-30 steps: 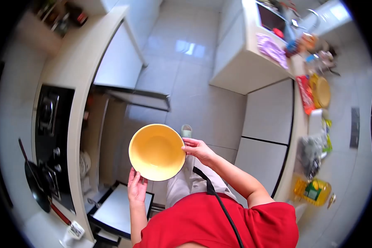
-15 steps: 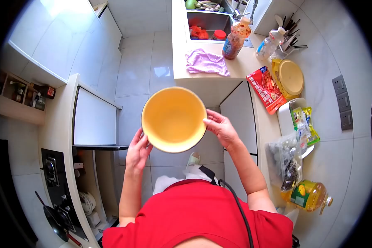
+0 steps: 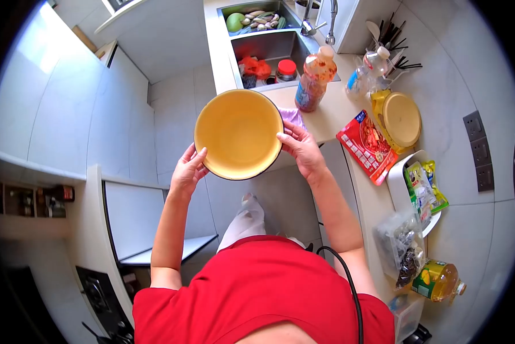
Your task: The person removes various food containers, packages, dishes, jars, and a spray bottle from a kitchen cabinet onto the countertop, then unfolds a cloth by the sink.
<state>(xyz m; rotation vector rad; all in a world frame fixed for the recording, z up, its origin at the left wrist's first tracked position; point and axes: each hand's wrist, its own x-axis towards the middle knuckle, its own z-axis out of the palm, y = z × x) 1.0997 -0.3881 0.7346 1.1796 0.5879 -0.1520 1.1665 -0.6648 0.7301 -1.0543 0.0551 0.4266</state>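
A yellow bowl (image 3: 238, 135) with a thin dark rim is held up before my chest, its bare inside facing me. My left hand (image 3: 189, 167) grips the rim at the lower left, thumb on the inner edge. At the right side, my right hand (image 3: 302, 149) pinches the rim the same way, fingers partly hidden beneath. Beyond the bowl is the counter's near corner, where a purple cloth (image 3: 293, 118) is mostly covered from sight. A plastic bottle with reddish contents (image 3: 315, 80) stands upright behind the cloth.
A double sink (image 3: 237, 73) holds vegetables and a red-lidded jar (image 3: 286, 69). Along the right counter lie a red packet (image 3: 367, 146), a white tray of sachets (image 3: 399, 182), a plastic bag (image 3: 396, 241) and an oil bottle (image 3: 439, 281). An open cabinet door (image 3: 136, 218) is at left.
I have stepped forward, and the bowl is now closer to the sink counter, overlapping the purple cloth in view. Its inside is tilted more toward me. Both hands keep their hold.
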